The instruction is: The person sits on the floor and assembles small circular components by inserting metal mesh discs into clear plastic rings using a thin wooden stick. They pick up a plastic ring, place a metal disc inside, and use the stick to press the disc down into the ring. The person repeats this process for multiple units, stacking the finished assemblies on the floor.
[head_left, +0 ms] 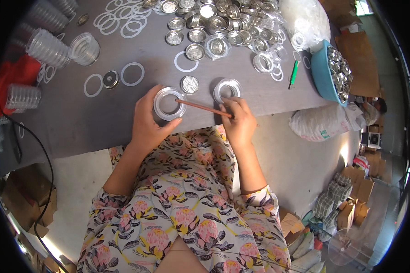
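My left hand (144,122) curls round a clear plastic ring-shaped part (157,105), held at the table's front edge with thumb and fingers on either side. In my right hand (240,123) is a thin reddish-brown stick (201,107), its tip resting at the ring's inner edge. The fingers of that hand are close to a second clear ring-shaped part (217,93) on the table; contact is hard to tell. Between the two lies a small perforated metal disc (189,84). Farther left, a round metal cap (110,79) sits between two flat white rings (86,86) (122,73).
Metal cups (196,52) and clear parts heap up at the back of the grey table (77,123). Stacked clear cups (84,49) stand left. At right are a green-handled tool (294,73), a blue basin (322,68) of metal parts and a white sack (321,123) below.
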